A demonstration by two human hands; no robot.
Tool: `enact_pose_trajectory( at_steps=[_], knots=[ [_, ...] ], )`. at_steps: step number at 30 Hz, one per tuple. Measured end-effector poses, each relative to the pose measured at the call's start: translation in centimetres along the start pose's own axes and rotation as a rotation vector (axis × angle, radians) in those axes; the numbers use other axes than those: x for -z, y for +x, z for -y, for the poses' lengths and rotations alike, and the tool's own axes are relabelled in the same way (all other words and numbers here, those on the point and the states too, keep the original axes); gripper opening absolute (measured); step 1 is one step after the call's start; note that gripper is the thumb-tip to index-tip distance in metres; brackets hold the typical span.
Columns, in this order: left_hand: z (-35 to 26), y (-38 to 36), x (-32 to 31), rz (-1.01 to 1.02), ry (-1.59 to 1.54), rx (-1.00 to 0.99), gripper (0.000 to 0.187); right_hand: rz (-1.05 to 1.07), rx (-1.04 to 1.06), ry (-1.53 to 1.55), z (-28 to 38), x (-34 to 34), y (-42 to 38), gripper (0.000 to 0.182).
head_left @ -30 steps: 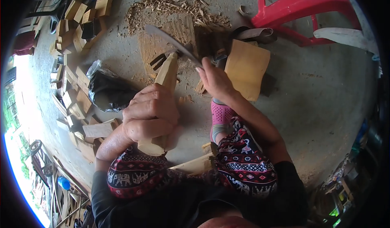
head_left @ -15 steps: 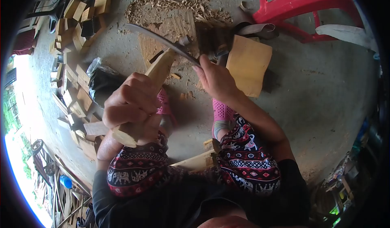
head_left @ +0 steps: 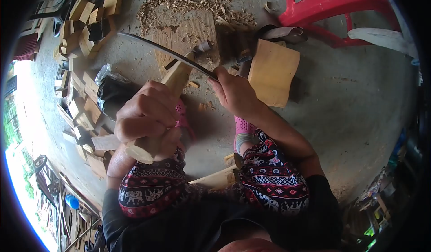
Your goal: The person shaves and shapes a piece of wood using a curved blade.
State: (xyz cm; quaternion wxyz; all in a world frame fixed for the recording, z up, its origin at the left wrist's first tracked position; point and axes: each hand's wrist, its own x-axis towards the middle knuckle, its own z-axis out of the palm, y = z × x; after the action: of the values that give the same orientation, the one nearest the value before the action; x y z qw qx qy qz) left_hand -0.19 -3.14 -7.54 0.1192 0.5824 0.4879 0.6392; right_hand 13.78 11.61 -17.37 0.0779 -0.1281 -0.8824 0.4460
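Note:
My left hand (head_left: 146, 112) is wrapped round a pale carved piece of wood (head_left: 177, 77). One cut end of the wood pokes out below the fist, and the narrower far end points up and away. My right hand (head_left: 235, 91) grips the near end of a long, narrow, dark metal tool that looks like a file (head_left: 168, 50). The file lies across the far end of the wood, its tip reaching out to the left. Its handle end is hidden in my right fingers.
Beyond my hands a wooden block (head_left: 197, 29) lies on the floor among wood shavings (head_left: 193, 2). A yellowish block (head_left: 274, 72) stands to the right, near a red plastic chair (head_left: 332, 7). Many wood offcuts (head_left: 92, 110) and a black plastic bag (head_left: 114, 95) are on the left.
My right hand has moved slightly left and toward me. The file has slid left across the wood, its tip now farther out. The left hand and the wood have barely moved.

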Motion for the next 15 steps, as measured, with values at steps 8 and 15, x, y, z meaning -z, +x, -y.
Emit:
enact_pose_trajectory(
  at_steps=[8,15],
  knots=[
    [0.4,0.3,-1.1,0.161,-0.034,-0.084,0.027,0.028,-0.071,-0.119,-0.9,0.7,-0.1,0.022],
    [1.3,-0.4,-1.4,0.216,-0.112,-0.112,0.011,0.049,-0.089,-0.089,-3.0,-0.7,0.2,0.026]
  ],
)
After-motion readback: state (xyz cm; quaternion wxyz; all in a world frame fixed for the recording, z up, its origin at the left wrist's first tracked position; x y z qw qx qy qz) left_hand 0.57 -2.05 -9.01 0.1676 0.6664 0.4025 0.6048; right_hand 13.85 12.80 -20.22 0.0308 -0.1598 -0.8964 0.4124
